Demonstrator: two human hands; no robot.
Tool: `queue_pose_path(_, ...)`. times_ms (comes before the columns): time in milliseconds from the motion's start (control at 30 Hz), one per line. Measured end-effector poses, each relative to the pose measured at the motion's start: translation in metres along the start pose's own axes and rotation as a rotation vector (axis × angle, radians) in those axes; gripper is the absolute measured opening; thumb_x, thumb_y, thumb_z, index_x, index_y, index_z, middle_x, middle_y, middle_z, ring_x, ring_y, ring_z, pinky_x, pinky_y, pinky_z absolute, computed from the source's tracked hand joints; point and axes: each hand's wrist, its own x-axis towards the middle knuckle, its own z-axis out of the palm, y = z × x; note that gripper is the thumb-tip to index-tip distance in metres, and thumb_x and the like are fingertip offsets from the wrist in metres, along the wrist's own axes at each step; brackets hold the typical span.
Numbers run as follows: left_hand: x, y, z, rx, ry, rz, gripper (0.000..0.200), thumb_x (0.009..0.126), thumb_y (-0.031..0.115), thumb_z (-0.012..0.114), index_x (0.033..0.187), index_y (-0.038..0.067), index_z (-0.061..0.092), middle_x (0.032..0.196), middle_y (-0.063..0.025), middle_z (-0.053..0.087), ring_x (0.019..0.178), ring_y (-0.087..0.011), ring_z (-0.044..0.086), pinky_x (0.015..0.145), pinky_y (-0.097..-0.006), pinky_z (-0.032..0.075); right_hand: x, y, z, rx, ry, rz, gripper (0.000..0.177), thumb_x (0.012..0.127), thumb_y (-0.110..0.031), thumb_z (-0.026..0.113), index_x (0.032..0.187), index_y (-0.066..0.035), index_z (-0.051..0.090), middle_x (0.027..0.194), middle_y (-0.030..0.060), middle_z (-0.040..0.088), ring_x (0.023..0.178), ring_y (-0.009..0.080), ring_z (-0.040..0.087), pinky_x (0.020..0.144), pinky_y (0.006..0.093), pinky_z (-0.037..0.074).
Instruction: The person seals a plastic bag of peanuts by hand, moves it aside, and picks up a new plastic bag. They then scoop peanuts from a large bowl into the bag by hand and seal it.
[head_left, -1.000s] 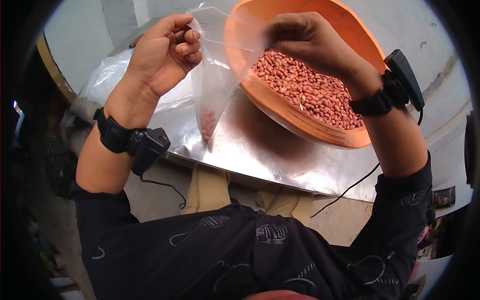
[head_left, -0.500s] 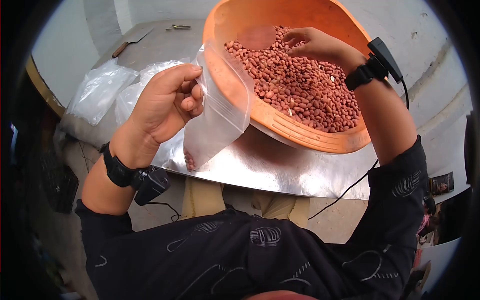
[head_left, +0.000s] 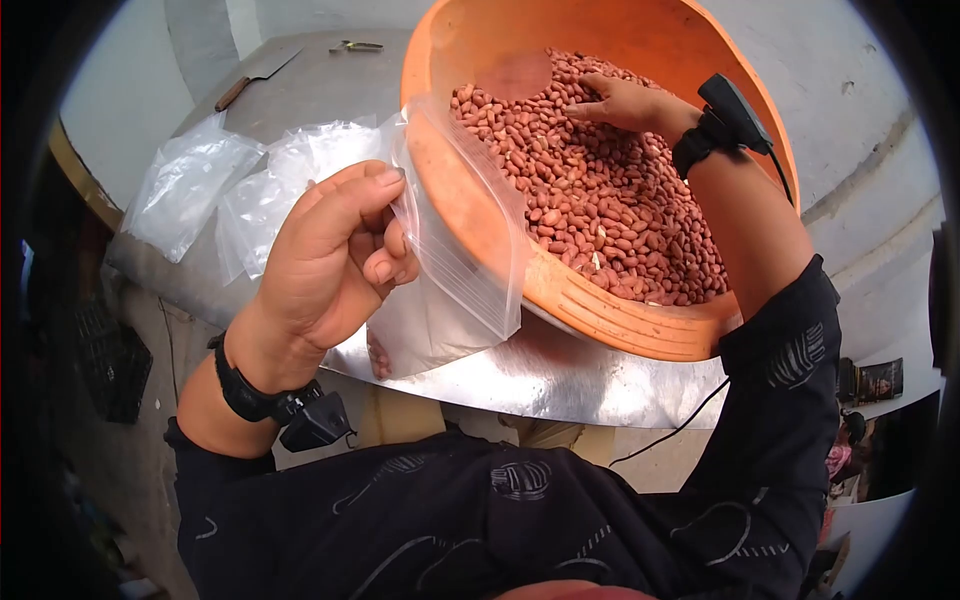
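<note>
My left hand (head_left: pixel 345 245) pinches the rim of a clear zip bag (head_left: pixel 455 290), which hangs over the near left side of an orange basin (head_left: pixel 640 325). A few peanuts lie in the bag's bottom corner. Reddish-brown peanuts (head_left: pixel 600 200) fill much of the tilted basin. Inside it, my right hand (head_left: pixel 630 103) reaches into the pile, its fingertips partly hidden among the peanuts. Whether it holds any cannot be made out.
Clear plastic bags (head_left: pixel 190 185) lie on the metal table (head_left: pixel 480 385) at the left. Behind them are a knife with a wooden handle (head_left: pixel 233 93) and a small metal tool (head_left: pixel 357 46). A wall borders the table's back.
My right hand has moved down and into the peanuts. My left hand and the bag sit slightly lower in view, and the bag's mouth has shifted right.
</note>
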Motion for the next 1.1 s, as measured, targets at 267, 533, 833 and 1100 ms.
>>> queue_pose_path(267, -0.002, 0.001, 0.006, 0.067, -0.028, 0.003, 0.015, 0.091, 0.015, 0.052, 0.081, 0.005, 0.054, 0.063, -0.0048, 0.059, 0.046, -0.0083, 0.045, 0.051, -0.0236, 0.039, -0.031, -0.074, 0.011, -0.022, -0.005, -0.271, 0.043, 0.084, -0.03, 0.06, 0.115, -0.003, 0.051, 0.105, 0.0217, 0.058, 0.099, 0.0369, 0.055, 0.085, 0.0412, 0.044)
queue_pose_path(533, -0.007, -0.001, 0.017, 0.079, -0.067, 0.028, 0.014, 0.092, 0.018, 0.053, 0.087, 0.005, 0.056, 0.074, -0.0059, 0.064, 0.058, -0.0108, 0.058, 0.059, -0.0254, 0.048, -0.07, -0.071, -0.013, 0.105, 0.025, -0.199, 0.017, 0.078, -0.013, 0.063, 0.091, -0.002, 0.061, 0.079, 0.0114, 0.061, 0.074, 0.0207, 0.059, 0.069, 0.0325, 0.047)
queue_pose_path(833, -0.004, -0.015, 0.026, 0.138, -0.015, 0.026, 0.014, 0.092, 0.019, 0.053, 0.09, 0.007, 0.058, 0.079, -0.0054, 0.066, 0.065, -0.0094, 0.062, 0.064, -0.0247, 0.05, -0.11, -0.083, -0.043, 0.591, -0.092, 0.0, 0.003, 0.083, -0.008, 0.061, 0.085, -0.005, 0.06, 0.061, -0.0018, 0.049, 0.048, 0.0045, 0.042, 0.041, 0.0218, 0.032)
queue_pose_path(1100, 0.004, -0.017, 0.025, 0.195, 0.004, 0.02, 0.015, 0.091, 0.02, 0.054, 0.09, 0.006, 0.056, 0.082, -0.0065, 0.065, 0.069, -0.0118, 0.062, 0.064, -0.0247, 0.05, -0.12, -0.086, -0.035, 0.506, -0.176, 0.067, 0.007, 0.081, -0.009, 0.063, 0.088, -0.007, 0.063, 0.059, -0.0019, 0.051, 0.043, 0.0055, 0.042, 0.037, 0.022, 0.033)
